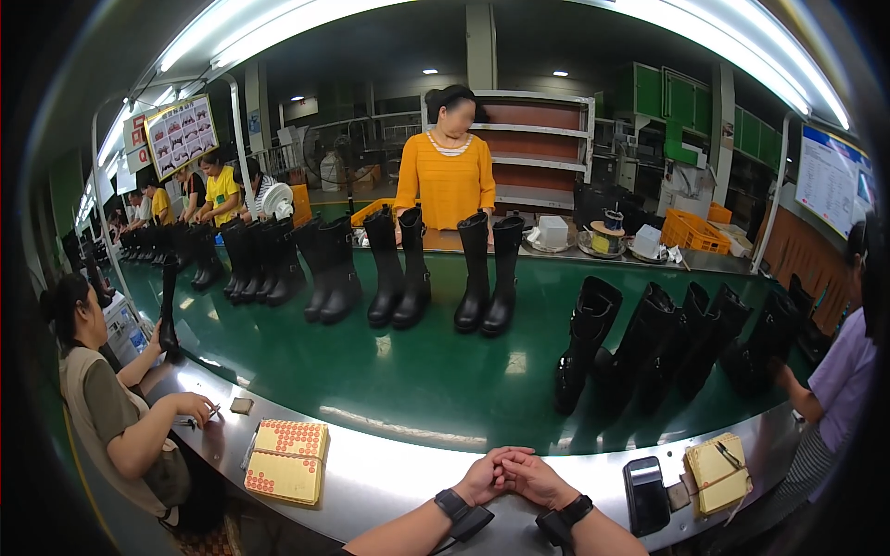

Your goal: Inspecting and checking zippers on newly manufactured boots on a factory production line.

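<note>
My left hand (484, 476) and my right hand (540, 482) rest together at the steel front ledge (399, 514), fingers folded against each other. Both are closed, and no object shows between them. Black bands with small boxes circle both wrists. To the right of my hands lie a black phone-like device (647, 496) and a small brown block (679, 496). Beyond, pairs of tall black boots (487, 278) stand on the green conveyor belt (445, 371). Darker, buckled boots (584, 343) stand nearer on the right.
Yellow card stacks (287, 461) lie left and right (718, 474), the right one topped by a small tool. A person in orange (445, 181) stands across the belt. Co-workers sit at left (120, 398) and right (839, 371). Orange crates (695, 232) stand behind.
</note>
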A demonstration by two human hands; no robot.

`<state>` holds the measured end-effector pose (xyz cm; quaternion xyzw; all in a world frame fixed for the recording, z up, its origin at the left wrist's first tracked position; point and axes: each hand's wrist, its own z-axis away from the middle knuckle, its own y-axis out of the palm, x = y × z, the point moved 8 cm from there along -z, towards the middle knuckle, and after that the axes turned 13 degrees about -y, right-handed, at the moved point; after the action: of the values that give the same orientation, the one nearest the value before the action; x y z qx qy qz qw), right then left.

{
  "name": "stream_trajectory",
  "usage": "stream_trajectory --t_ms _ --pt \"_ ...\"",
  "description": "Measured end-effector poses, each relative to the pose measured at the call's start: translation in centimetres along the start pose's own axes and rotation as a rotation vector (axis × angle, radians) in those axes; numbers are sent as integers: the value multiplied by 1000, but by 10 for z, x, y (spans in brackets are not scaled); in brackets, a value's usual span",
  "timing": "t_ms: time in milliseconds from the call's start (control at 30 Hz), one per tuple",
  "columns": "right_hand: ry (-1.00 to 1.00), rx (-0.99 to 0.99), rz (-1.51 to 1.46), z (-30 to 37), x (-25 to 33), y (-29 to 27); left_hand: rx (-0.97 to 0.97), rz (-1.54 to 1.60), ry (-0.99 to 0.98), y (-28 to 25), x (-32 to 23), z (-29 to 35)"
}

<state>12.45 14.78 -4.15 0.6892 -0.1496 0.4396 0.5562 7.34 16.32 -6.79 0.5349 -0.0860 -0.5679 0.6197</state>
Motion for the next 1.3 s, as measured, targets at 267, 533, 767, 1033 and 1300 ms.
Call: stream_trajectory --t_ms 267,533,767,1033,1300 --pt "3 -3 -9 0 0 -1 -13 6 -9 2 0 2" --pt "8 -9 -5 0 0 -2 20 -16 7 5 -2 2" --pt "1 -5 -2 1 1 -2 13 -16 -2 4 0 1" --pt "2 11 -9 1 -1 -3 -7 13 -7 3 0 0" --pt "1 18 -17 0 0 -4 7 0 -8 5 0 1"
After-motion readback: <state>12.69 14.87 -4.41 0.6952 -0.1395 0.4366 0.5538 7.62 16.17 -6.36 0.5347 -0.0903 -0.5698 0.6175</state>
